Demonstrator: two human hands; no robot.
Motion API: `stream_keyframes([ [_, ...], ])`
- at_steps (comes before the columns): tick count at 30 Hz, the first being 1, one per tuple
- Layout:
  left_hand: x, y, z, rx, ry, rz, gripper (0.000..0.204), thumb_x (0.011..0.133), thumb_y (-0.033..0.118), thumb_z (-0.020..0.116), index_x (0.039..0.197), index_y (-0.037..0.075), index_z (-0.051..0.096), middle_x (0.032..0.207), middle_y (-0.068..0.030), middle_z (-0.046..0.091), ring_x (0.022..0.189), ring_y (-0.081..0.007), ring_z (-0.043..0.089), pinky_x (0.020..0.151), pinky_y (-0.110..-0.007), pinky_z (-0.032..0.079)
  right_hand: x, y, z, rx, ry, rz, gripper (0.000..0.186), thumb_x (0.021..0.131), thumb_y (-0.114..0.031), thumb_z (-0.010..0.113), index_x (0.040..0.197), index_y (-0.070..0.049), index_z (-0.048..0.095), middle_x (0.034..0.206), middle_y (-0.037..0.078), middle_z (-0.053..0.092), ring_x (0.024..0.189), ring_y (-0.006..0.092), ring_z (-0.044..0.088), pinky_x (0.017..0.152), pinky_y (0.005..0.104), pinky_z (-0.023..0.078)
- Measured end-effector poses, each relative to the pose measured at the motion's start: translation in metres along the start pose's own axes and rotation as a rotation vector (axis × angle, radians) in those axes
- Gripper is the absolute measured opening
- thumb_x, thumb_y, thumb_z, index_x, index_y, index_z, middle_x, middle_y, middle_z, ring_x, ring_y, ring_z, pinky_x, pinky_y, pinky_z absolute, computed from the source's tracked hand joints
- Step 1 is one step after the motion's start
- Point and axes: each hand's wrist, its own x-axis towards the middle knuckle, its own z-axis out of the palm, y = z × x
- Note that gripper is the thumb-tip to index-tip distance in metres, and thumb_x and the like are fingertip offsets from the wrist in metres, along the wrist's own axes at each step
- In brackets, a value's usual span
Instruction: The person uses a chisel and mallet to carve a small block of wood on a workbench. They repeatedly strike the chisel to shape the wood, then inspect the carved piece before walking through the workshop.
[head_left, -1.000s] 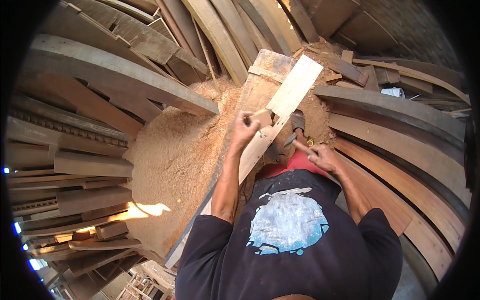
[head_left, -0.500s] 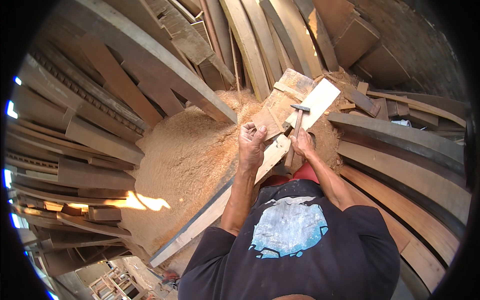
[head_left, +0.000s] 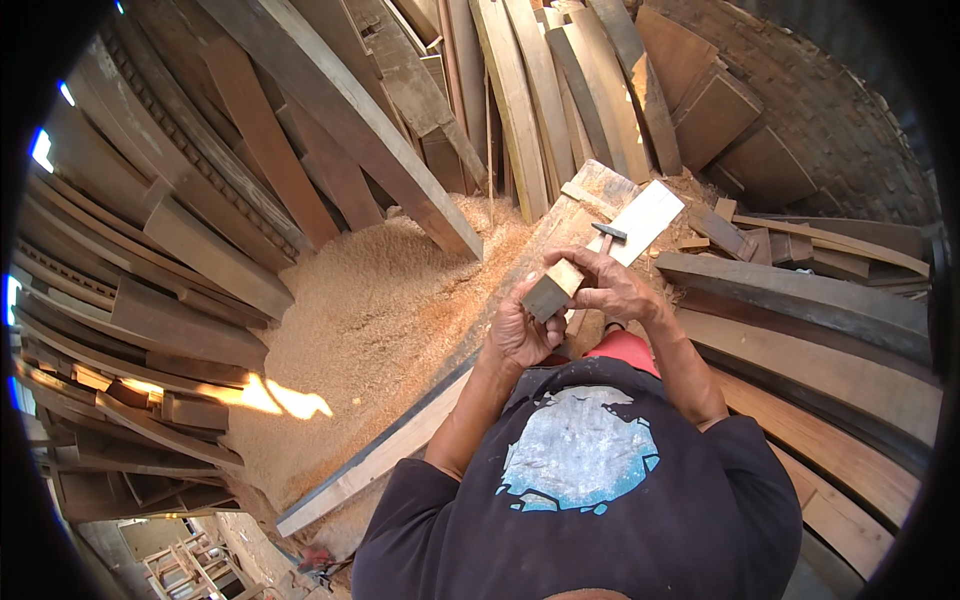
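Observation:
My left hand [head_left: 518, 335] is wrapped round a small wooden block [head_left: 550, 292], tilted so that one pale face and one dark face show. My right hand [head_left: 622, 288] comes in from the other side, its fingers at the block's upper edge. A hammer [head_left: 610, 232] with a dark metal head sticks out beyond the right fingers, which are closed about its wooden handle; part of the handle is hidden by the hand. Below and past both hands lies a pale board [head_left: 652, 212] on a longer, worn plank [head_left: 603, 182].
Wood shavings [head_left: 370, 310] cover the floor to the left. A long beam [head_left: 375, 445] runs toward the lower left. Planks [head_left: 400, 165] lean along the left and far sides, and thick curved boards [head_left: 800, 345] are stacked on the right.
My left hand has turned the wooden piece and brought it closer to my right hand. My right hand has moved up to it, with the hammer still in its grip.

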Motion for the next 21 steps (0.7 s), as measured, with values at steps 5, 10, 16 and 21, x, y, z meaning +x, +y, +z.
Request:
stream_keyframes([
  [5,-0.009,-0.002,-0.002,0.580,0.185,0.315,0.060,0.102,0.057,0.040,0.131,0.006,0.053,0.089,-0.0125,0.068,0.067,-0.0192,0.065,0.056,-0.029,0.057,-0.001,0.007,0.016,-0.004,0.128,0.052,0.053,0.087,-0.019,0.078,0.129,0.006,0.058,0.116,0.011,0.065,0.108,0.0193,0.062,0.096,0.0339,0.049],
  [10,-0.011,0.003,-0.006,0.832,0.354,0.582,0.058,0.104,0.051,0.043,0.136,0.003,0.044,0.113,-0.0151,0.063,0.087,-0.0205,0.068,0.068,-0.034,0.061,-0.001,0.018,0.028,-0.239,0.358,0.072,0.059,0.094,-0.049,0.068,0.114,0.006,0.068,0.088,0.010,0.067,0.088,0.0170,0.063,0.081,0.0321,0.051],
  [16,-0.014,0.007,-0.011,0.707,0.133,0.556,0.049,0.103,0.033,0.053,0.134,-0.005,0.046,0.115,-0.0188,0.066,0.100,-0.0248,0.071,0.080,-0.037,0.063,-0.009,0.020,0.032,0.111,0.177,0.031,0.045,0.105,-0.038,0.054,0.110,0.004,0.069,0.086,0.004,0.066,0.079,0.0097,0.060,0.075,0.0269,0.051],
  [21,-0.015,0.006,-0.018,0.657,0.084,0.539,0.046,0.104,0.033,0.051,0.131,-0.004,0.050,0.117,-0.0195,0.067,0.099,-0.0269,0.072,0.081,-0.040,0.062,-0.015,0.015,0.036,0.091,0.187,0.024,0.040,0.107,-0.033,0.051,0.111,0.003,0.069,0.086,0.003,0.067,0.080,0.0084,0.061,0.075,0.0254,0.052],
])
